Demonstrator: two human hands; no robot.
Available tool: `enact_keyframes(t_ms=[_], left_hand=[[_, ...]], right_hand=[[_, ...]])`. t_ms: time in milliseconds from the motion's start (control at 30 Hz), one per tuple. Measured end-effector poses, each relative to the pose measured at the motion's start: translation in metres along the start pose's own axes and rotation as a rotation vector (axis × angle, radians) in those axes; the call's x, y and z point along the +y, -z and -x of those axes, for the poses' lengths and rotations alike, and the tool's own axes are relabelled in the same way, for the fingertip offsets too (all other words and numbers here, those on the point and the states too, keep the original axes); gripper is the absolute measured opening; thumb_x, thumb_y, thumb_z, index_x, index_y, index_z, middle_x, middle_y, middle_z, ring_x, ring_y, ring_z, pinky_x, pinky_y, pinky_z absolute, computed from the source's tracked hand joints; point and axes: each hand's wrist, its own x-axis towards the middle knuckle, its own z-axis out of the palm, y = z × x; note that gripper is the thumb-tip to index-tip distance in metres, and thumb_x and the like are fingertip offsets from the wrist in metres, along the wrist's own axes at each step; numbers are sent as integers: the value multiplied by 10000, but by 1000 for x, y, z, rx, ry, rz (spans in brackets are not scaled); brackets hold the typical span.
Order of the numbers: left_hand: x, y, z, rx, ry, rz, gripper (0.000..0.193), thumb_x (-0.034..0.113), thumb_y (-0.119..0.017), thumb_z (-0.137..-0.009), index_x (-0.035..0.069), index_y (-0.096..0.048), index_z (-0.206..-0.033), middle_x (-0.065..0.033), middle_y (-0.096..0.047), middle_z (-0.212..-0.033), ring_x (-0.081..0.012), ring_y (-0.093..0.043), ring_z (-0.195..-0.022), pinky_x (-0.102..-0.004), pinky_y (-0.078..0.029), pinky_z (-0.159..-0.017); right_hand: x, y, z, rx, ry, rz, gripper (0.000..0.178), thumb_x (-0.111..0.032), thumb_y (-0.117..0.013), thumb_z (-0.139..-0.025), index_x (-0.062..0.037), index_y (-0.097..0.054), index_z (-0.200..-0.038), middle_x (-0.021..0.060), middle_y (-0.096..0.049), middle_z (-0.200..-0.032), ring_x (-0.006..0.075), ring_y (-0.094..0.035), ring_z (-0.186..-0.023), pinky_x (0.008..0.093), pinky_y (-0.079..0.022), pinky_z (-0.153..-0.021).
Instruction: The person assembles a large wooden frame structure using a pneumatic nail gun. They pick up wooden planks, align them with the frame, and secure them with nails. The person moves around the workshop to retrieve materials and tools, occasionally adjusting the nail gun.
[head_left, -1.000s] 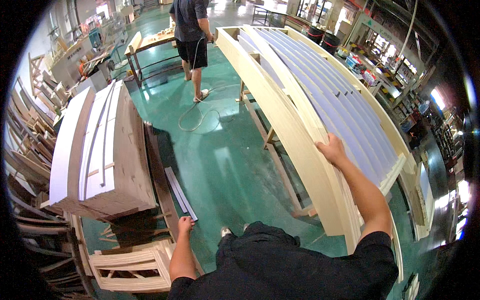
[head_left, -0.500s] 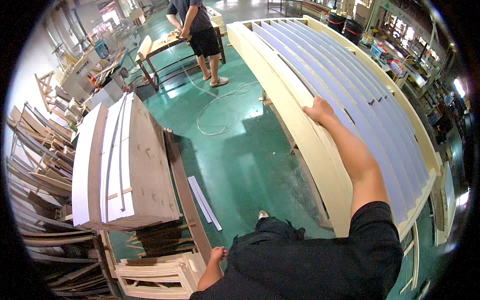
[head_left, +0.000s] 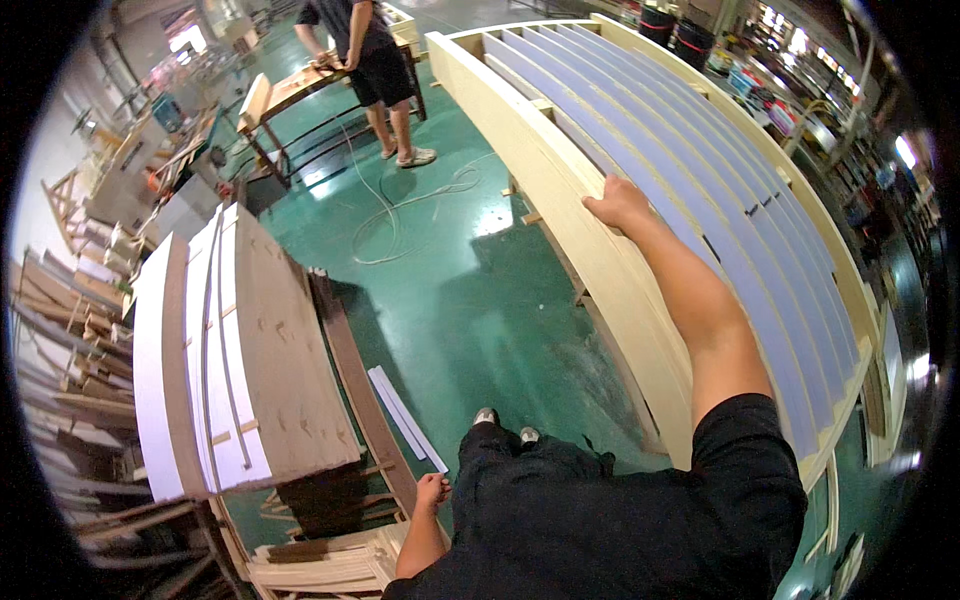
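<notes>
My right hand (head_left: pixel 620 205) reaches over the near long side of a large curved wooden frame (head_left: pixel 570 185). Its fingers are closed over the pale rail, with the thumb toward the outer side; the fingertips are partly hidden. Inside the frame run several long bluish-white slats (head_left: pixel 660 150) with pale edges between them. My left hand (head_left: pixel 432 492) hangs low at my left side with its fingers curled in, and nothing shows in it. Close to it in the picture, two narrow white strips (head_left: pixel 405 415) lie on the green floor.
At left stands a stack of curved panels (head_left: pixel 290 350) with white faces, beside a long brown board (head_left: pixel 345 365). Curved wooden pieces (head_left: pixel 320 570) lie below it. Another person (head_left: pixel 375 75) works at a bench (head_left: pixel 290 90). A pale hose (head_left: pixel 390 225) loops across the floor.
The view has shifted, and my feet show more. My right hand stays on the frame's rail, where a gap now shows between the rail and the slats. My left hand stays low.
</notes>
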Motion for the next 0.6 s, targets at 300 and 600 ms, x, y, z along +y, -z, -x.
enact_keyframes(t_ms=[300,600], left_hand=[[152,-51,-123,-383,-409,-639,167,157,-587,-949,-8,-610,-964,-86,-657,-765,-148,-606,-632,-304,-481,-562],[386,-303,86,-925,-1336,-943,187,121,-685,-910,-5,-624,-1033,-101,-650,-923,-187,-617,-855,-305,-487,-825]], right_hand=[[-2,1,46,-69,-110,-45,744,-431,-751,-756,-52,-510,-1349,191,-558,-1343,354,-551,-1225,533,-453,-992],[83,71,341,19,-333,92,986,-446,-800,-734,-91,-325,-1522,177,-470,-1431,335,-429,-1355,562,-300,-1117]])
